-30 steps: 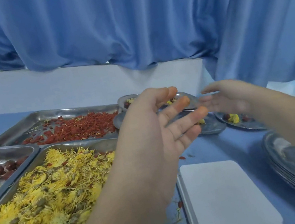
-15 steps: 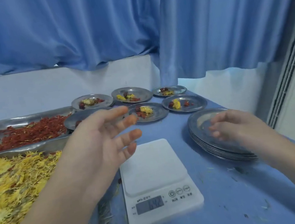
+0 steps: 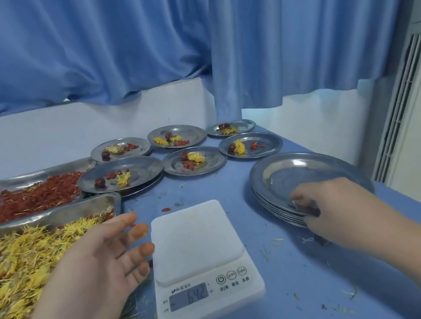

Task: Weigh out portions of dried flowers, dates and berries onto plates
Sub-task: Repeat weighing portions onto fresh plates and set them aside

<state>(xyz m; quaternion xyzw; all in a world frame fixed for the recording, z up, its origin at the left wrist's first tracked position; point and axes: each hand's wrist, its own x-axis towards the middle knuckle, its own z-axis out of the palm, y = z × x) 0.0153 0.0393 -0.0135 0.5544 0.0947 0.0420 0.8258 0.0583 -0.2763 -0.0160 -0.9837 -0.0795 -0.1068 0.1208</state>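
Head camera looks down on a blue table [image 3: 235, 183] with a white scale [image 3: 201, 261] at its middle, the platform bare and the display lit. Left hand [image 3: 101, 261] hovers just left of the scale above the edge of the flower tray, palm turned inward, its fingers [image 3: 141, 250] spread loose and grasping nothing; the fingertips are stained orange. Right hand [image 3: 331, 208] rests on the near rim of a stack of empty plates [image 3: 289, 174] to the right of the scale, its fingers curled over the edge of the top plate, pinching it. On the left, a metal tray of yellow dried flowers [image 3: 12, 262] lies nearest, and behind it a tray of red berries [image 3: 23, 199]. Six filled plates [image 3: 193, 161] stand in two rows at the back of the table, each with a small heap of yellow flowers, some red berries and a dark date. Loose petals and a red berry lie scattered on the table around the scale. Blue curtains [image 3: 183, 38] hang behind.
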